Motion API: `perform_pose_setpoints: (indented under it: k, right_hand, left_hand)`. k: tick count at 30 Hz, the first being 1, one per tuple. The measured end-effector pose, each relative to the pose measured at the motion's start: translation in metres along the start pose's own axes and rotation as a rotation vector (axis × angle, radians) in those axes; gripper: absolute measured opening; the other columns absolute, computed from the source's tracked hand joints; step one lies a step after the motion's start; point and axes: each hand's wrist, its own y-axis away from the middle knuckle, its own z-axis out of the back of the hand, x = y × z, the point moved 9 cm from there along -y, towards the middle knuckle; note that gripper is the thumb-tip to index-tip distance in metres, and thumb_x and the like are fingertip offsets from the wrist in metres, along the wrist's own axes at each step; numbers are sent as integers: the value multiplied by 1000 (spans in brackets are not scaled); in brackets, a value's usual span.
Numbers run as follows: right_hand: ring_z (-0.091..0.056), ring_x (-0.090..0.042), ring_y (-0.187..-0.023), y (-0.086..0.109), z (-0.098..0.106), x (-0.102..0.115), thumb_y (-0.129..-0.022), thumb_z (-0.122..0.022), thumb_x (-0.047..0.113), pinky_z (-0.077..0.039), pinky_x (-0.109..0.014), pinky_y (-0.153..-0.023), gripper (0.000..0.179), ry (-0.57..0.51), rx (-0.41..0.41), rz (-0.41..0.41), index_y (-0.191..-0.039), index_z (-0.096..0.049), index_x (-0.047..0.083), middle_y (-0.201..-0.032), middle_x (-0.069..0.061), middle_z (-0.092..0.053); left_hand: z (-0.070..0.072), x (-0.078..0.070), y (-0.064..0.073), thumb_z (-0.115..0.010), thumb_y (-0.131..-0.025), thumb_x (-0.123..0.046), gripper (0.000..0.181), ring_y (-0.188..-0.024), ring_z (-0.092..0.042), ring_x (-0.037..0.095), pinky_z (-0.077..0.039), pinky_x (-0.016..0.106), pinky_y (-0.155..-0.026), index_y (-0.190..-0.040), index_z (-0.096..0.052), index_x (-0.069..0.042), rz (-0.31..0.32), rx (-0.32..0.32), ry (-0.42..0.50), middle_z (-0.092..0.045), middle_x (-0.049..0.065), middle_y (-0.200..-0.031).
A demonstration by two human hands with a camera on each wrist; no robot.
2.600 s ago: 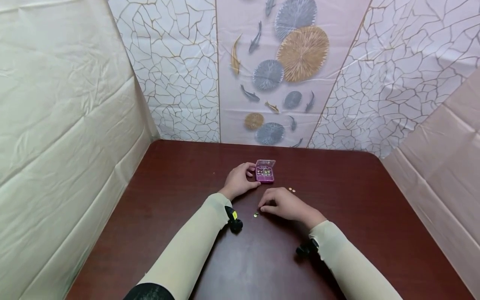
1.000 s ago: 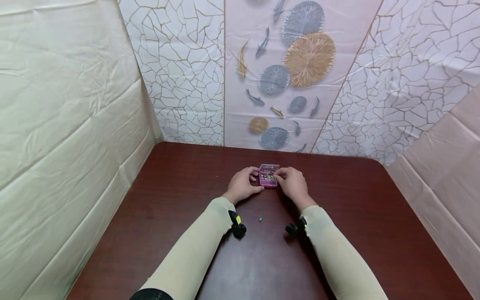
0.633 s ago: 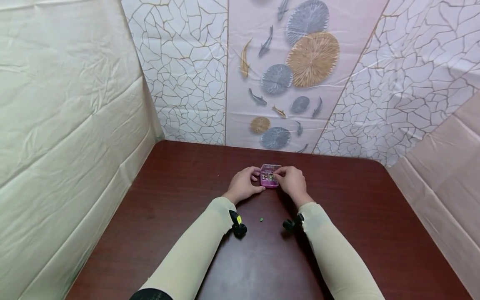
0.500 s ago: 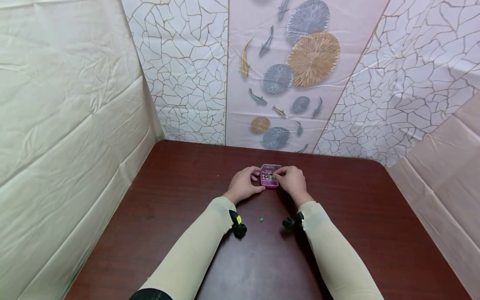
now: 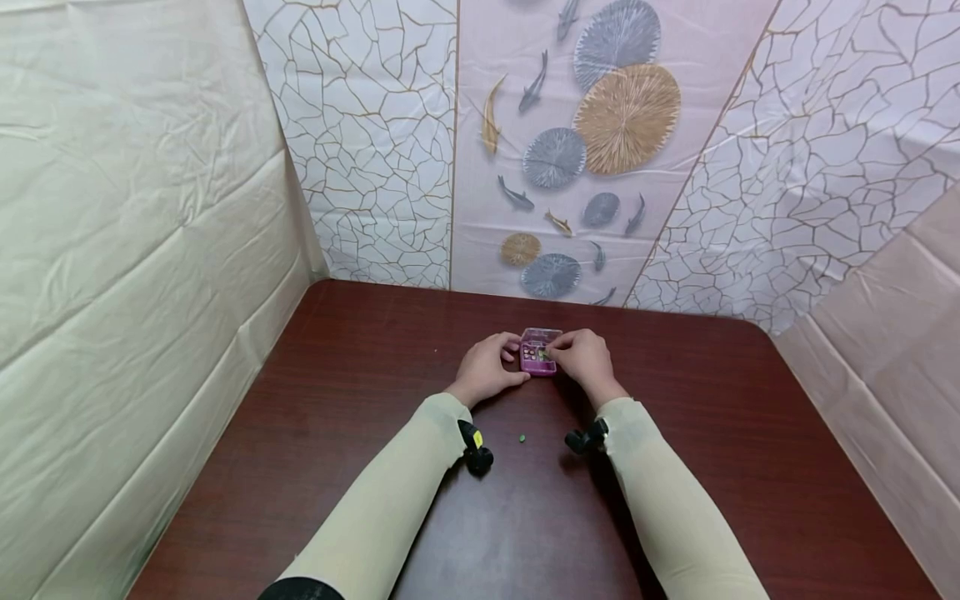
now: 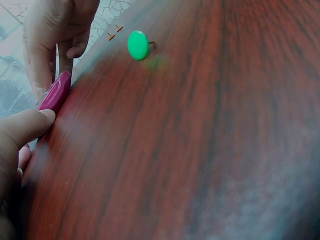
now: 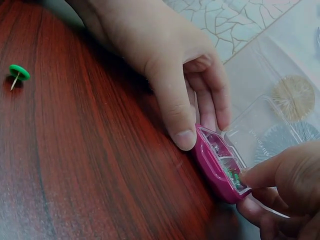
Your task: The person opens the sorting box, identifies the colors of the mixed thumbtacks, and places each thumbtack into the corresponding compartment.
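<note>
A small pink case (image 5: 536,367) with a raised clear lid (image 7: 260,115) stands at the far middle of the table. Its compartments hold several thumbtacks, green ones (image 7: 234,178) among them. My left hand (image 5: 483,368) holds the case by its left side, thumb on the near corner. The fingertips of my right hand (image 5: 587,360) are inside the case's right part, pinching at a green thumbtack, which they mostly cover. Nearer me on the table lies a loose green thumbtack (image 6: 138,45), its pin showing in both wrist views.
Two copper-coloured thumbtacks (image 6: 115,33) lie on the table beyond the green one in the left wrist view; the right hand covers them in the head view. A patterned cloth (image 5: 375,150) hangs behind the dark wooden table (image 5: 360,358).
My right hand has gone from beside the loose green thumbtacks forward to the case, and one fewer lies on the table. Over the last half second both hands have barely moved.
</note>
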Motion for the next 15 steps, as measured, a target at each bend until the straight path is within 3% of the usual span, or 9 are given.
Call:
perform_pose_setpoints:
  k: [9,15]
  right_hand:
    - [-73,-36,-110,2,-3,-4,-99,-80,28,-57,-55,-96,16,-8,4,-7,-102,-90,15,-114,-10,-82]
    - [-72,-33,-104,5,-1,-3,-104,-75,27,-57,-51,-89,20,-72,6,62,-110,-87,12,-115,-11,-81]
  left_hand:
    - [-3,1,3,-95,-88,-40,71,-108,-70,7,-56,32,-97,-148,-64,-18,9,8,8,-71,-6,-130]
    - [1,0,1,-94,-89,-40,71,-109,-69,8,-57,33,-97,-149,-63,-17,8,4,7,-71,-5,-131]
